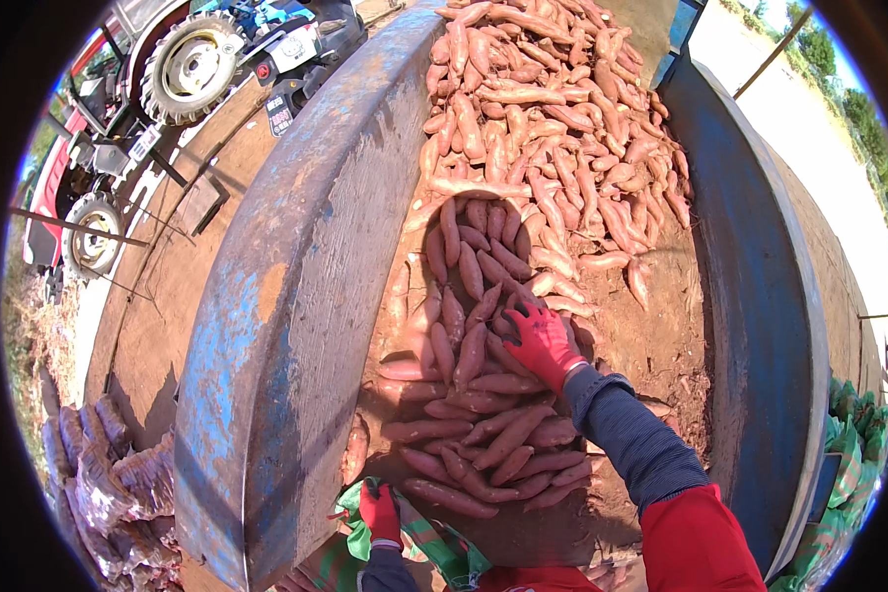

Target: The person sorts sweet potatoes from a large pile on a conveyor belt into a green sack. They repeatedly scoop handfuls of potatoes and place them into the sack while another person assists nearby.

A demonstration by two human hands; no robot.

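My right hand [542, 342], in a red glove with dark fingertips, rests on the heap of sweet potatoes [481, 422] in front of me. Its fingers curl over the sweet potatoes at the heap's right side; whether it grips one is hidden. Low in the picture, my left hand [379, 510], gloved the same way, holds the edge of a green woven bag [414, 525]. The bag hangs at the near end of the trough, and some sweet potatoes show at its lower left. A loose sweet potato [355, 449] lies against the left wall, above that hand.
Blue, rusty metal walls flank me, left [266, 296] and right [747, 259]. A larger pile of sweet potatoes [533, 96] fills the far end. Filled bags stand outside at lower left [111, 488], green bags [843, 459] at right. A tractor [185, 66] stands upper left.
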